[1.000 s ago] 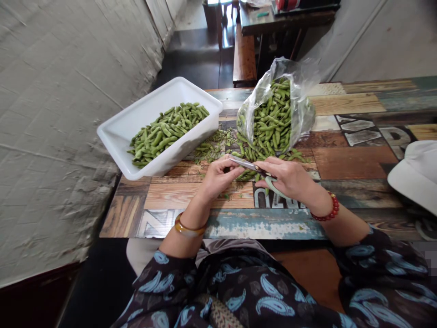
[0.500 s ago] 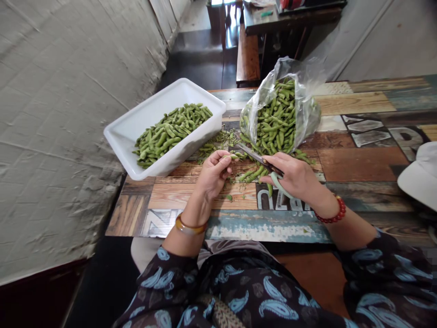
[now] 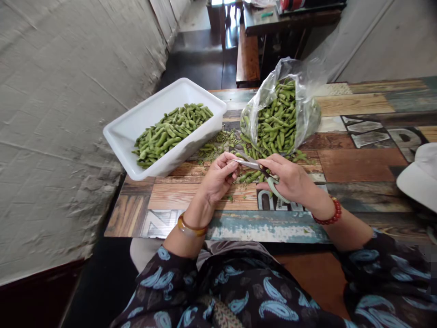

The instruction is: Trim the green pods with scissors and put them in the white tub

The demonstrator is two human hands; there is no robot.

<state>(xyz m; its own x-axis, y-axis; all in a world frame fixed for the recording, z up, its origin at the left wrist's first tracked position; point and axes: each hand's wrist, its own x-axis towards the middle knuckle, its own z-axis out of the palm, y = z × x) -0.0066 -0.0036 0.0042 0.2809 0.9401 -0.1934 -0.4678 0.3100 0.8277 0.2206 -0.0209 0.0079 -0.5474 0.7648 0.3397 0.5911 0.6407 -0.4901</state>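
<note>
My left hand [image 3: 219,176] is closed in a pinch on a green soybean pod, which is mostly hidden behind the fingers and blades. In my right hand [image 3: 288,177] is a pair of scissors [image 3: 251,165] with pale green handles. Their blades are parted and point left, with the tips right at my left fingertips. Loose pods [image 3: 251,176] lie on the table beneath the scissors. Just beyond my hands, a clear plastic bag [image 3: 305,107] lies open towards me, full of pods. To the left is a white plastic tub [image 3: 145,120] holding a heap of pods [image 3: 170,130].
Small green trimmings [image 3: 223,138] are scattered between tub and bag. The wood-patterned table [image 3: 358,166] extends to the right, where a white cap [image 3: 419,175] lies. A rough pale wall [image 3: 68,114] runs along the left. Behind stand a bench [image 3: 248,59] and another table.
The scissors have come lower and slightly left, with their blades spread wider, and their tips now meet my left fingertips. The left hand has shifted slightly right. The pod in it shows less.
</note>
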